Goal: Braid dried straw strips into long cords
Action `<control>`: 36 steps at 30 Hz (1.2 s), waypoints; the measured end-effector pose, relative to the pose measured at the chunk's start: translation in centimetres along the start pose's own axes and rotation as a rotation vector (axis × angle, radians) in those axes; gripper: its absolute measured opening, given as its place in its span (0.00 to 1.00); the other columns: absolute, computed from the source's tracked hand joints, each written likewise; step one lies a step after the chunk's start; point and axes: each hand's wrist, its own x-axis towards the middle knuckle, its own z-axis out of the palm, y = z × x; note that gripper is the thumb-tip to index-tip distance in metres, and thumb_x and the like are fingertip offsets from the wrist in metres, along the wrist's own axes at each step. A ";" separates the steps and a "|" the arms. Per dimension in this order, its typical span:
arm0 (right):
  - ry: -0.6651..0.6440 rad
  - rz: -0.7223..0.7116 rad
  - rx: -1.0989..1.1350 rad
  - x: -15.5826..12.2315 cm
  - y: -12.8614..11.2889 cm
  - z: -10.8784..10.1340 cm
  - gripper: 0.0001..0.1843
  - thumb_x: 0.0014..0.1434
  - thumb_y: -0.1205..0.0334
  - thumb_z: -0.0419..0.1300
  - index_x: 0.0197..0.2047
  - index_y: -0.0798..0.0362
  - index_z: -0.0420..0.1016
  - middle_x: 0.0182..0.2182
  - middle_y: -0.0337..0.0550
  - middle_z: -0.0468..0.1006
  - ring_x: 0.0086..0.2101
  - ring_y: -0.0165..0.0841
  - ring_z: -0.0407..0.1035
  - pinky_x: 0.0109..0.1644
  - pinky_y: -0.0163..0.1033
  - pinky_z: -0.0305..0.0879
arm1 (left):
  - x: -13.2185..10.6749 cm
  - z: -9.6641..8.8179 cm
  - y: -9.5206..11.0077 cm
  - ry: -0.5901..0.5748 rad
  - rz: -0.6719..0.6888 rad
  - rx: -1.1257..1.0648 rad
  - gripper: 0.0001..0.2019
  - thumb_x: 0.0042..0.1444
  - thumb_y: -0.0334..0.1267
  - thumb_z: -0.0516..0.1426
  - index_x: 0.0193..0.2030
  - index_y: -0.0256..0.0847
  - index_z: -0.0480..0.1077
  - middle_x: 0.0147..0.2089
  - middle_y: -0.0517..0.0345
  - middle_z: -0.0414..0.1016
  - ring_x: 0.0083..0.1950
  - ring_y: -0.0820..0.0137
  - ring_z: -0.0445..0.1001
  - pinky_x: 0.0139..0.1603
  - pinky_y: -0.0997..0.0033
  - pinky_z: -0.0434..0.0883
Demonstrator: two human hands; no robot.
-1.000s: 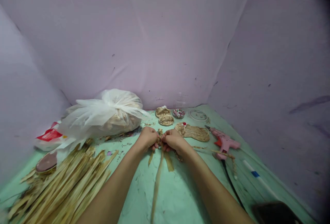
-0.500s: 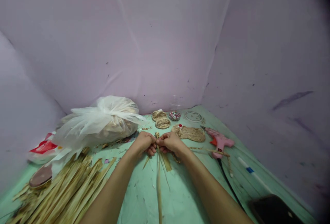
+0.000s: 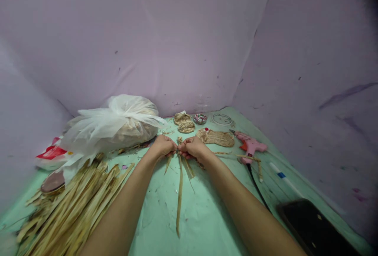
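Observation:
My left hand point(image 3: 163, 146) and my right hand point(image 3: 192, 148) meet at the middle of the green table point(image 3: 203, 224), both closed in a pinch on a small braid of dried straw strips point(image 3: 179, 181). The braid's top pokes up between my thumbs. Its loose ends hang toward me, one long strip reaching far down the table, shorter ones splaying left and right. My knuckles nearly touch each other.
A heap of straw strips point(image 3: 71, 205) lies at the left, a white plastic bag point(image 3: 118, 124) behind it. Woven straw pieces point(image 3: 217, 137), coiled discs point(image 3: 184, 122), a bead dish point(image 3: 200, 118), a pink glue gun point(image 3: 249, 146) with black cord and a dark phone point(image 3: 313, 228) lie right.
Both hands stay pinched on the braid. The loose strips have shifted and splayed slightly under my fingers. The camera view has tilted, so the table items sit a little higher.

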 end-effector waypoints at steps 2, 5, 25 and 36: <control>-0.009 0.019 0.046 0.0 0.0 0.0 0.08 0.46 0.73 0.58 0.20 0.57 0.64 0.12 0.35 0.69 0.12 0.21 0.60 0.17 0.25 0.60 | -0.2 0.0 0.2 0.034 -0.009 0.035 0.06 0.37 0.28 0.56 0.15 0.33 0.63 0.08 0.64 0.56 0.11 0.81 0.52 0.13 0.79 0.48; -0.018 0.043 0.085 0.0 0.0 0.0 0.07 0.45 0.73 0.59 0.20 0.58 0.64 0.12 0.35 0.70 0.12 0.20 0.60 0.16 0.24 0.60 | -0.3 0.2 0.3 0.060 -0.026 0.073 0.06 0.36 0.28 0.56 0.13 0.34 0.63 0.08 0.64 0.56 0.11 0.80 0.52 0.14 0.78 0.48; 0.017 0.038 0.088 -0.1 0.1 0.1 0.07 0.42 0.74 0.59 0.18 0.58 0.65 0.06 0.31 0.61 0.09 0.20 0.53 0.13 0.24 0.52 | -1.9 -0.5 -0.1 0.021 0.235 0.363 0.07 0.40 0.34 0.53 0.17 0.34 0.69 0.15 0.60 0.62 0.17 0.77 0.58 0.20 0.77 0.52; -0.010 0.049 0.119 -0.1 0.0 0.0 0.07 0.44 0.73 0.59 0.19 0.58 0.65 0.11 0.34 0.68 0.10 0.18 0.54 0.13 0.23 0.53 | -0.4 0.3 -1.1 0.161 0.115 0.023 0.04 0.36 0.31 0.56 0.22 0.32 0.70 0.12 0.64 0.60 0.15 0.79 0.56 0.17 0.78 0.53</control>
